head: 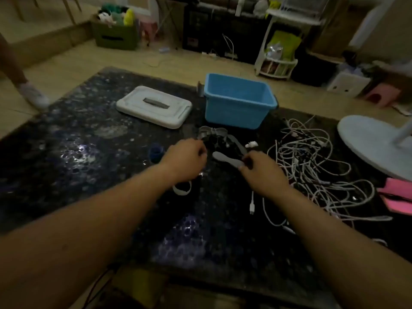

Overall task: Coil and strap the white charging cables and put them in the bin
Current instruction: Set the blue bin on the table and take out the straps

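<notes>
A tangled heap of white charging cables [312, 166] lies on the dark table at the right. The blue bin [236, 101] stands open behind my hands, and I see nothing inside it. My right hand [260, 168] pinches one end of a pale strap [227, 159] that sticks out to the left. My left hand [187, 159] is curled by a small pile of grey straps [214, 134]; what its fingers hold is hidden. A white loop [181, 188] lies under my left wrist. One loose cable plug [252, 204] points toward me.
The bin's grey lid [153, 105] lies left of the bin. A small dark blue cup-like object [156, 152] sits beside my left hand. A white round lamp base [374, 148] and pink items [396, 197] are at the right edge. Another person's foot [33, 94] is on the floor at left.
</notes>
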